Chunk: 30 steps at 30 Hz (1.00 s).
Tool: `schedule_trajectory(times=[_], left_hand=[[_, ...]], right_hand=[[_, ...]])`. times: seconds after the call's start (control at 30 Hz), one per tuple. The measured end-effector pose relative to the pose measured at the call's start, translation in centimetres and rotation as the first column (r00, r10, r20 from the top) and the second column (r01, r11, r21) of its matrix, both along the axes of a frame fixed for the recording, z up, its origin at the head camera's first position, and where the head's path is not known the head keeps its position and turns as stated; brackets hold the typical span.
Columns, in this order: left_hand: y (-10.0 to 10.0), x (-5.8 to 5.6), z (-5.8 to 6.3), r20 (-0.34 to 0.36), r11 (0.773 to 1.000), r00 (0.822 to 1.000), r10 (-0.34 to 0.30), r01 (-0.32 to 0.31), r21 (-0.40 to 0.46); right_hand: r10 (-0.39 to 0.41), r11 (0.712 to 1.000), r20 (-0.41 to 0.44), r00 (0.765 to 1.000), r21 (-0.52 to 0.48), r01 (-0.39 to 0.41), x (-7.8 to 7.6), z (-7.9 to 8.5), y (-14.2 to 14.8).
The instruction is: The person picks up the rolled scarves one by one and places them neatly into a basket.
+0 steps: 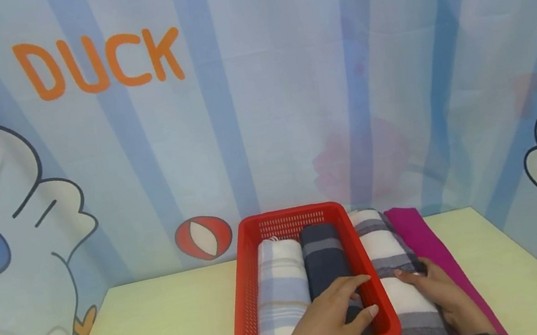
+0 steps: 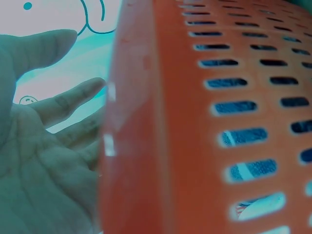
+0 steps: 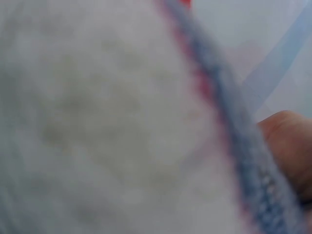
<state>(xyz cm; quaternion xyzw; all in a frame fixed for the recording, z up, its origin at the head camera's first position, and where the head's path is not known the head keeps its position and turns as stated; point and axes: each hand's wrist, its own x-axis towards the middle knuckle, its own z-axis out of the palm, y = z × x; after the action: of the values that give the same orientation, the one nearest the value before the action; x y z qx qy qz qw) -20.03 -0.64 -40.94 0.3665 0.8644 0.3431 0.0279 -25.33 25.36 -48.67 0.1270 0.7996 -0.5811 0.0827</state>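
A red plastic basket [image 1: 240, 306] holds two folded cloths side by side, a white-and-pale-blue checked towel [image 1: 280, 283] and a navy striped towel [image 1: 324, 258]. Over the basket's front right part is my left hand [image 1: 326, 319], its fingers spread and loosely bent above the navy towel; in the left wrist view the hand [image 2: 44, 126] holds nothing beside the basket wall [image 2: 185, 146]. Against the basket's right side lies a thick folded white-and-grey striped towel [image 1: 398, 287]. My right hand [image 1: 446, 291] grips its right edge, thumb on top. Blurred cloth [image 3: 112, 117] fills most of the right wrist view.
A folded magenta cloth [image 1: 430, 241] lies right of the striped towel, partly behind my right hand. The pale yellow table [image 1: 167, 324] ends at a light-blue striped curtain [image 1: 279, 101] with duck drawings, close behind the basket.
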Motion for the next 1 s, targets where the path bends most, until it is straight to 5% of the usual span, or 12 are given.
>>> schedule_trajectory(times=[0.53,1.0], left_hand=[[0.2,0.1,-0.3,-0.055,0.999,0.998,-0.030,0.031,0.012],[0.1,0.0,-0.4,-0.025,1.000,1.000,-0.019,0.019,0.007]], right_hand=[[-0.018,0.999,-0.093,0.996,-0.035,0.015,1.5,2.6,0.8],[-0.034,0.999,-0.107,0.994,-0.001,0.034,2.4,4.4,2.3]])
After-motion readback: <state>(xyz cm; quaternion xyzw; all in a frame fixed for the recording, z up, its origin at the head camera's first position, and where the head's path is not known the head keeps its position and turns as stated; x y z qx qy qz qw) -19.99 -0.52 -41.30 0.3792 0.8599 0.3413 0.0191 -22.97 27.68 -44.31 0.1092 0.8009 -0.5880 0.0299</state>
